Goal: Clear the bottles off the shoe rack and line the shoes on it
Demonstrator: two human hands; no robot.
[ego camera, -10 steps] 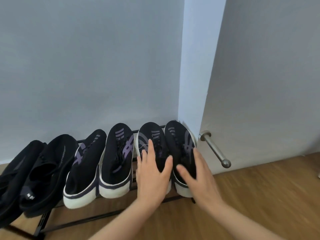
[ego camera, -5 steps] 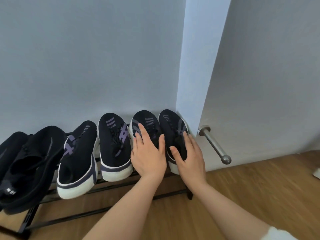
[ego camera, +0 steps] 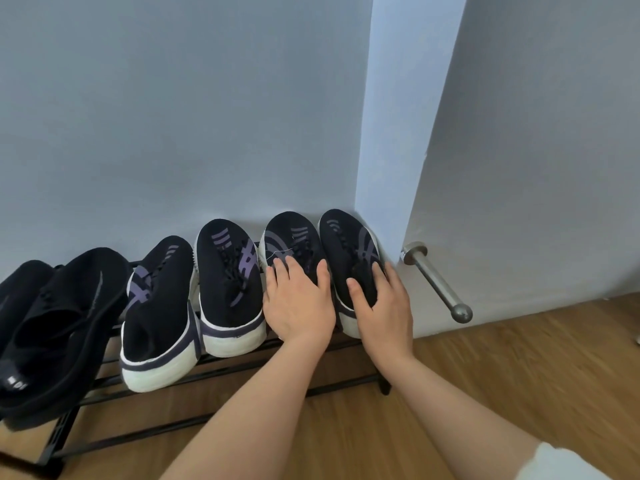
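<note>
Pressing down on rightmost pair: left hand (ego camera: pixel 299 306) flat, fingers spread, on inner sneaker (ego camera: pixel 294 244); right hand (ego camera: pixel 382 310) flat, fingers spread, on corner sneaker (ego camera: pixel 349 244) beside wall. Neither grips. Six shoes on shoe rack (ego camera: pixel 221 368), toes toward wall. No bottles visible. Judged step: final lining up. Next: lift hands off, maybe square tilted third sneaker (ego camera: pixel 157 306). Hidden: heels under palms, rack's left end cut off; black pair (ego camera: pixel 62 323) hard to tell apart.

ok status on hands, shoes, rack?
Left hand, right hand: flat on rightmost pair of shoes. Six shoes lined on rack. No bottles visible.
</note>
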